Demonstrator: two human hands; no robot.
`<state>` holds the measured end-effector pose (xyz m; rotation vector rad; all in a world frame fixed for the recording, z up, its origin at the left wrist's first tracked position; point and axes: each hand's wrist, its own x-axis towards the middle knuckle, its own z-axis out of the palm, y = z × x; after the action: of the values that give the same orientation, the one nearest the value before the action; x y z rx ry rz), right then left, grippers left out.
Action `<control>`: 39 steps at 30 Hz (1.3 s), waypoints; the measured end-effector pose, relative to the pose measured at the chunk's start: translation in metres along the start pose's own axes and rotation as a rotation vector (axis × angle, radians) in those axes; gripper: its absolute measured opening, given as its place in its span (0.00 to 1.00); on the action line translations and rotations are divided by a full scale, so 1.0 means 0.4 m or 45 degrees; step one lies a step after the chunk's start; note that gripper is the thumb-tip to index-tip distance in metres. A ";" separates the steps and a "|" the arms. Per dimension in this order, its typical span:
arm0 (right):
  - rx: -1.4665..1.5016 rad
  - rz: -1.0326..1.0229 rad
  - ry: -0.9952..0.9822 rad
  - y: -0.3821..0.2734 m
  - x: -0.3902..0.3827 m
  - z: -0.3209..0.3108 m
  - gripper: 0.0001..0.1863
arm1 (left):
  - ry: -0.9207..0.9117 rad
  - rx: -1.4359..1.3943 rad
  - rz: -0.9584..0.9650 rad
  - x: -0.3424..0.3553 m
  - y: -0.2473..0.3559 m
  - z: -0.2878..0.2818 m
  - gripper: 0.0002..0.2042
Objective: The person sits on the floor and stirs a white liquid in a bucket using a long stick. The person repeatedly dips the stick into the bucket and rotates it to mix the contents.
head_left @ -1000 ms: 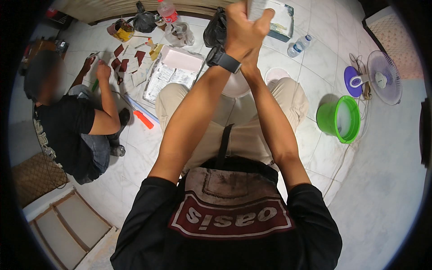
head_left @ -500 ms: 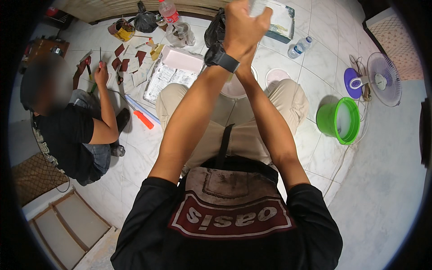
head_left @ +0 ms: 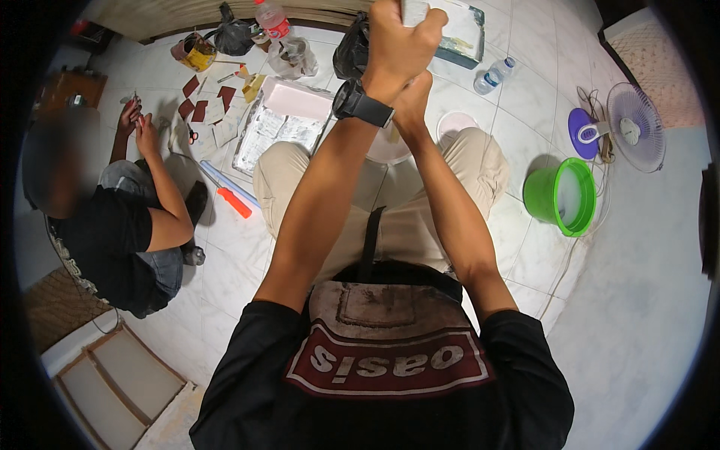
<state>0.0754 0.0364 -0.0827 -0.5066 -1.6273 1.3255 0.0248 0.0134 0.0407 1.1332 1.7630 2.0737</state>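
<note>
At the top centre my left hand (head_left: pixel 401 49), with a black watch on its wrist, is closed on a pale grey-white block (head_left: pixel 415 11). My right hand (head_left: pixel 411 97) is just below and behind it; its fingers are mostly hidden. Under my hands, between my bent knees, is a pale round container (head_left: pixel 379 154), partly covered by my arms. Beside it at left lies a paint-smeared white tray (head_left: pixel 249 150); at right is a smaller pale round container (head_left: pixel 457 118). A dark-rimmed box with white contents (head_left: pixel 459 56) is just beyond my hands.
A co-worker (head_left: pixel 97 240) crouches at left, both hands on small tools. Nearby lie red paper squares (head_left: pixel 225 99) and an orange-handled tool (head_left: pixel 232 201). Black bags (head_left: pixel 349 56) and bottles (head_left: pixel 495 75) stand ahead. At right are a fan (head_left: pixel 634 127), cables and a green bucket (head_left: pixel 540 195).
My hands and wrists have shifted slightly left, still raised together. The co-worker has leaned further left and brought both hands closer together.
</note>
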 end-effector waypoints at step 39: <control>0.366 0.505 0.034 0.082 -0.122 -0.090 0.22 | 0.427 -0.110 -0.423 -0.305 -0.482 -0.419 0.12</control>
<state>0.1212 0.0277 -0.1333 -0.6889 -1.3241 1.8038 -0.0620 -0.1334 -0.1854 0.4465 1.8263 2.1926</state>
